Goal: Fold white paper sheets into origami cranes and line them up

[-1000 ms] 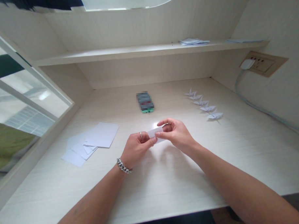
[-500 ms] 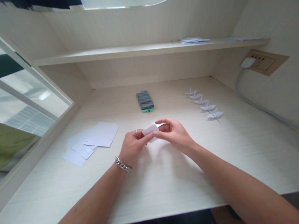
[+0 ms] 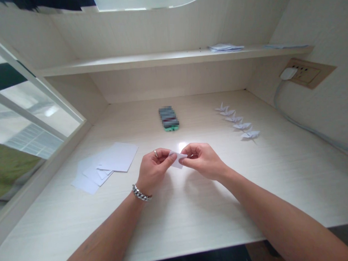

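A small piece of folded white paper [image 3: 177, 161] is held up between my two hands, just over the desk. My left hand [image 3: 155, 164], with a ring on one finger and a chain bracelet at the wrist, pinches its left side between thumb and fingers. On the other side, my right hand [image 3: 203, 160] grips the right edge the same way. The fingers cover part of the paper, so its full folded shape is hidden. To the left lie several loose white paper sheets [image 3: 120, 156], overlapping. Folded paper cranes [image 3: 250, 135] stand in a slanting row to the right.
Behind my hands a phone-like, blurred-out object [image 3: 169, 118] with a green end lies on the desk [image 3: 177, 229]. A shelf [image 3: 148, 61] crosses the back and bears a paper stack [image 3: 226, 47]. At right a white plug [image 3: 288, 73] with a cable sits in the wall socket [image 3: 309, 73].
The folded paper has been turned and sits flatter, with less of it showing. My right fingers have curled in and come down onto its right edge. Both hands shifted slightly.
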Motion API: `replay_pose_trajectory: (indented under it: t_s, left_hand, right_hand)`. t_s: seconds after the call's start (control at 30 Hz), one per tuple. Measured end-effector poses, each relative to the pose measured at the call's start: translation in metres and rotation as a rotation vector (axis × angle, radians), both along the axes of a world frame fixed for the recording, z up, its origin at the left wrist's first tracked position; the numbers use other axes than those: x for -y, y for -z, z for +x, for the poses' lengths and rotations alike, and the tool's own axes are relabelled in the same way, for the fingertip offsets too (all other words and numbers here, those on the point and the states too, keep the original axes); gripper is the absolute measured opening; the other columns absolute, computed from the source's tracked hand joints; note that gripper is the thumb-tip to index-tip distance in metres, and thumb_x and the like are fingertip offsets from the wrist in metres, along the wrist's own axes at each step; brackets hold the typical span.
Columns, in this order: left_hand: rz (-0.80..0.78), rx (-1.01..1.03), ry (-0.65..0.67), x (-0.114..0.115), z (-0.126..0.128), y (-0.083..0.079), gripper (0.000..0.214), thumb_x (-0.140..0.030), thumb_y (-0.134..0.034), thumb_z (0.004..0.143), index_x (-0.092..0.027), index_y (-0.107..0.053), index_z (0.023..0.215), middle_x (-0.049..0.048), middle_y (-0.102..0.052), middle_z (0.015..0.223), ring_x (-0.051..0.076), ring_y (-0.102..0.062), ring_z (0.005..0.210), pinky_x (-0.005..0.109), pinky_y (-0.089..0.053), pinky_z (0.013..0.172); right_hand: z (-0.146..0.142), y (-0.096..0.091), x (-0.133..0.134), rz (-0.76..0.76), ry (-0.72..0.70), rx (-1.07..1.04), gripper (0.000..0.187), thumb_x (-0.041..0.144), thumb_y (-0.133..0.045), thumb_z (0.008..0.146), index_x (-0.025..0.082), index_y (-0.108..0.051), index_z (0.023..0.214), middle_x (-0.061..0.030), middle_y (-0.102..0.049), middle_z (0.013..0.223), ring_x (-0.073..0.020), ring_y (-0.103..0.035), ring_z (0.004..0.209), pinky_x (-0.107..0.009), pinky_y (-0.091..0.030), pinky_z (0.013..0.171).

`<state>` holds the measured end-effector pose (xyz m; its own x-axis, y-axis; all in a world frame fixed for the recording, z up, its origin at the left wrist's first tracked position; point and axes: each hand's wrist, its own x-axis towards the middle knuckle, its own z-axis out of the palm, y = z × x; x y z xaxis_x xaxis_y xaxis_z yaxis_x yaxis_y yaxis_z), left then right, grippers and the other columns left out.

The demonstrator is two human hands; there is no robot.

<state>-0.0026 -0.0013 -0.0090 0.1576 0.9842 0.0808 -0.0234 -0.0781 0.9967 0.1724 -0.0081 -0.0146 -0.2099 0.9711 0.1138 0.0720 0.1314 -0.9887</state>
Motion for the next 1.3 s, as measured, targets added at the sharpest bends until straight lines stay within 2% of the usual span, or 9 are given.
replay_pose_trajectory:
  t_s: [0.27, 0.5, 0.67, 0.8, 0.87, 1.13, 1.3]
  left_hand:
    - [0.071, 0.035, -0.053, 0.000, 0.004, 0.004, 0.020, -0.031, -0.079, 0.070, -0.014, -0.068, 0.074, 0.0021, -0.070, 0.069, 0.012, -0.063, 0.063, 0.022, -0.051, 0.060]
    - [0.016, 0.062, -0.084, 0.000, 0.009, 0.005, 0.023, -0.032, -0.079, 0.069, -0.013, -0.066, 0.074, 0.0009, -0.068, 0.067, 0.011, -0.061, 0.061, 0.020, -0.049, 0.058]
    - [-0.002, 0.076, -0.141, 0.001, 0.009, 0.003, 0.024, -0.032, -0.080, 0.069, -0.013, -0.066, 0.074, 0.0012, -0.069, 0.068, 0.011, -0.062, 0.060, 0.020, -0.049, 0.058]
    - [0.012, 0.077, -0.209, 0.000, 0.006, 0.003, 0.024, -0.031, -0.081, 0.068, -0.012, -0.066, 0.074, 0.0006, -0.068, 0.067, 0.010, -0.060, 0.059, 0.020, -0.047, 0.056]
    - [0.018, 0.086, -0.222, 0.000, 0.006, 0.004, 0.025, -0.031, -0.081, 0.068, -0.012, -0.066, 0.074, -0.0001, -0.068, 0.066, 0.009, -0.059, 0.059, 0.019, -0.046, 0.056]
    - [0.027, 0.220, -0.200, -0.001, 0.008, 0.012, 0.024, -0.031, -0.080, 0.070, -0.013, -0.066, 0.078, -0.0006, -0.067, 0.068, 0.009, -0.060, 0.062, 0.021, -0.049, 0.062]
    - [0.051, 0.230, -0.184, -0.001, 0.008, 0.012, 0.022, -0.030, -0.080, 0.071, -0.014, -0.067, 0.079, 0.0002, -0.068, 0.070, 0.010, -0.061, 0.063, 0.021, -0.049, 0.062]
  right_hand:
    - [-0.005, 0.000, -0.004, -0.073, 0.149, -0.257, 0.027, 0.032, -0.085, 0.055, 0.016, -0.068, 0.068, -0.0012, -0.067, 0.064, -0.0127, -0.058, 0.057, -0.027, -0.045, 0.057]
    - [-0.010, 0.001, -0.002, -0.016, 0.173, -0.384, 0.019, 0.027, -0.077, 0.069, 0.018, -0.071, 0.085, 0.0018, -0.064, 0.066, -0.0110, -0.055, 0.062, -0.025, -0.043, 0.061]
    - [-0.009, 0.003, -0.004, -0.057, 0.195, -0.381, 0.033, 0.037, -0.073, 0.074, 0.018, -0.067, 0.100, 0.0012, -0.064, 0.070, -0.0129, -0.059, 0.067, -0.027, -0.048, 0.065]
    - [-0.012, 0.007, -0.003, -0.118, -0.009, -0.174, 0.033, 0.048, -0.071, 0.075, 0.015, -0.067, 0.079, -0.0022, -0.065, 0.069, -0.0134, -0.059, 0.064, -0.027, -0.047, 0.062]
    - [-0.014, 0.008, -0.002, -0.125, -0.056, -0.107, 0.035, 0.049, -0.069, 0.076, 0.014, -0.065, 0.070, -0.0033, -0.066, 0.066, -0.0130, -0.058, 0.061, -0.027, -0.046, 0.060]
    - [-0.013, 0.002, 0.001, -0.091, 0.108, -0.112, 0.029, 0.038, -0.079, 0.066, 0.015, -0.062, 0.058, -0.0002, -0.060, 0.055, -0.0108, -0.051, 0.052, -0.026, -0.039, 0.054]
    - [-0.013, 0.000, 0.000, -0.093, 0.107, -0.154, 0.028, 0.036, -0.080, 0.064, 0.015, -0.062, 0.058, 0.0010, -0.058, 0.055, -0.0095, -0.047, 0.051, -0.025, -0.035, 0.051]
